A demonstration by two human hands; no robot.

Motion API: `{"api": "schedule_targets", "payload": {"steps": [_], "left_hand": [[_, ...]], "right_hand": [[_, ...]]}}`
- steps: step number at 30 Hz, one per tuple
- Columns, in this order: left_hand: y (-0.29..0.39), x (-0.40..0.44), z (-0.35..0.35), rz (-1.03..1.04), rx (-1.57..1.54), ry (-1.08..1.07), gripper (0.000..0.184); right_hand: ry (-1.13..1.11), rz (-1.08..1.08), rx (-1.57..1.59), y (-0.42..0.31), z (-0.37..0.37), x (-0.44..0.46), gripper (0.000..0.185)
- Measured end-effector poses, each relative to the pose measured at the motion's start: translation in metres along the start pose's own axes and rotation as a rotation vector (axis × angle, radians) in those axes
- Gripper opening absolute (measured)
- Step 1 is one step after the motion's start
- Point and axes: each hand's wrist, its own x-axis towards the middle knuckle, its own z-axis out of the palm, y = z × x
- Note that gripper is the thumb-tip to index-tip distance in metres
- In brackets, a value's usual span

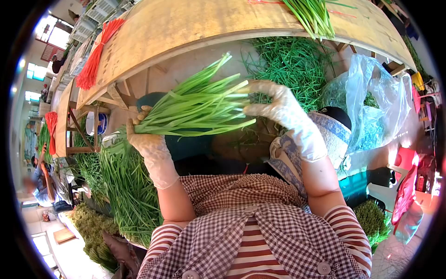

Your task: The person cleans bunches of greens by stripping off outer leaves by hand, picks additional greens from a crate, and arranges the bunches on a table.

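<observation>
A loose bunch of green garlic chives (195,104) lies across the space before my chest, its pale stem ends to the right. My left hand (147,135), in a whitish glove, is closed around the leafy left end. At the stem ends, my gloved right hand (283,111) has thumb and fingers curved about a few stems, with a gap showing behind them. A large heap of long green leaves (127,186) sits beside my left forearm. Beyond the bunch stands the wooden table (195,28), where another bunch of chives (313,18) rests on a red tie.
Red ties (99,56) lie at the table's left end. Under the table is a pile of loose greens (292,65). A clear plastic bag (371,102) stands at right, near a white chair (388,188). Another person (46,186) sits at far left.
</observation>
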Motion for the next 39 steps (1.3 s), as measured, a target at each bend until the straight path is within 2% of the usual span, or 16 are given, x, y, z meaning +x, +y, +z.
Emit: {"api": "schedule_targets", "payload": {"steps": [1,3,5,14,17,18,21,26,29,31,33,34,35,37,38,39], "left_hand": [[-0.001,0.000,0.001,0.002,0.002,0.008,0.036],[-0.004,0.000,0.003,-0.005,-0.007,-0.006,0.036],[-0.004,-0.003,0.002,-0.031,-0.034,-0.026,0.036],[-0.006,-0.004,-0.006,-0.053,-0.046,-0.016,0.037],[-0.011,-0.007,0.000,-0.002,-0.017,0.059,0.037],[-0.011,-0.005,-0.002,0.020,-0.009,0.074,0.037],[-0.014,-0.001,-0.008,0.072,0.012,0.109,0.038],[-0.014,0.000,-0.006,0.094,-0.007,0.142,0.037],[-0.021,-0.016,0.029,0.147,0.044,0.242,0.034],[-0.014,-0.015,0.027,0.186,0.062,0.179,0.033],[0.000,-0.010,0.014,0.195,0.038,0.086,0.033],[0.002,-0.011,0.015,0.233,0.053,0.104,0.033],[0.006,-0.009,0.010,0.246,0.063,0.099,0.033],[0.009,-0.006,0.004,0.275,0.081,0.087,0.032],[0.008,-0.004,0.001,0.298,0.090,0.102,0.032],[0.001,-0.008,0.010,0.289,0.061,0.112,0.033]], "right_hand": [[-0.002,-0.005,-0.104,0.000,0.007,0.002,0.030],[-0.058,-0.032,-0.031,0.014,0.011,0.007,0.026],[-0.016,0.073,0.013,0.026,0.009,0.008,0.022],[0.049,0.037,0.018,0.011,0.017,0.001,0.020],[0.095,-0.285,-0.243,0.018,0.022,0.004,0.027],[0.159,-0.339,-0.342,0.023,0.024,0.004,0.020],[0.278,-0.807,-0.794,0.035,0.023,0.008,0.011],[0.235,-0.962,-0.684,0.020,0.023,0.006,0.022],[0.143,-0.780,-0.823,0.026,0.014,0.006,0.018],[0.190,-0.798,-0.924,0.030,-0.006,0.016,0.013],[0.504,-0.386,-1.228,0.036,-0.040,0.014,0.008],[0.795,-0.379,-1.013,0.052,-0.064,0.016,0.008],[0.918,-0.093,-1.017,0.051,-0.085,0.013,0.013],[0.867,-0.119,-1.270,0.039,-0.095,0.002,0.020],[0.764,-0.218,-1.027,0.043,-0.084,0.000,0.028],[0.605,0.012,-0.483,0.032,-0.058,-0.001,0.027]]}}
